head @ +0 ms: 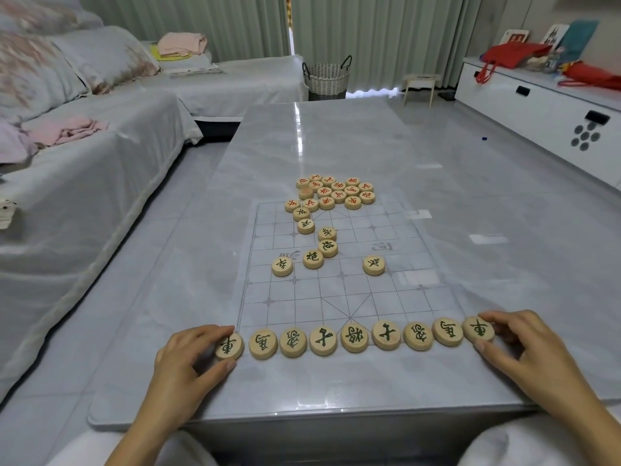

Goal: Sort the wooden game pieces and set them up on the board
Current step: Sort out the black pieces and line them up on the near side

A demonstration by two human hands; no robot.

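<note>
Roughly a third done, I'd say. Nearest, the left hand (188, 358) pinches the end disc (229, 345) btw thumb and fingers, and the right hand (514, 344) pinches the opposite end disc (478, 328) (nine dark-lettered pieces (354, 338) line the board's (336, 290) near edge, so that row looks set). Mid-board, seven loose dark pcs (313, 258) aren't yet placed. The red pcs (336, 191) sit heaped at the far edge, sorted but not set up. Glossy grey table (336, 136); covered sofa (84, 196) left, white cabinet (537, 102) right, wicker basket (326, 79) at back.

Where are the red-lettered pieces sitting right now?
In the head view, the red-lettered pieces lie bunched at the far edge of the board, left of centre, just beyond the loose dark-lettered pieces.
</note>
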